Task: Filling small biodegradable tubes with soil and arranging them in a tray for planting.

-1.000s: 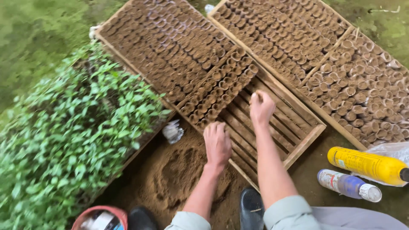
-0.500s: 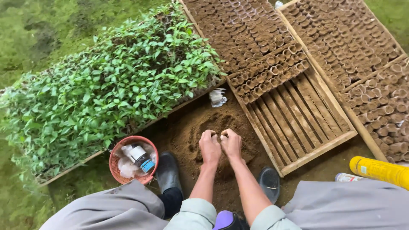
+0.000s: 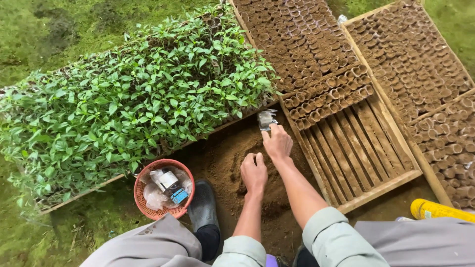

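My left hand (image 3: 254,174) rests knuckles-up on a mound of loose brown soil (image 3: 225,153), its fingers curled into the dirt. My right hand (image 3: 278,142) stretches forward past it, and its fingertips pinch a small bundle of clear plastic sleeves (image 3: 267,118) lying at the corner of a wooden slatted tray (image 3: 376,185). Rows of small soil-filled sleeves (image 3: 329,94) fill the far part of that tray. Its near slats are bare.
A dense tray of green seedlings (image 3: 133,99) lies to the left. A red basket (image 3: 141,198) holding a small bottle sits by my black boot (image 3: 203,207). A second tray of filled sleeves (image 3: 420,69) is at the right, with a yellow bottle (image 3: 440,210) at the lower right.
Both hands came back from the slatted tray to the soil mound. The right hand has since reached forward to the plastic bundle while the left stays on the soil.
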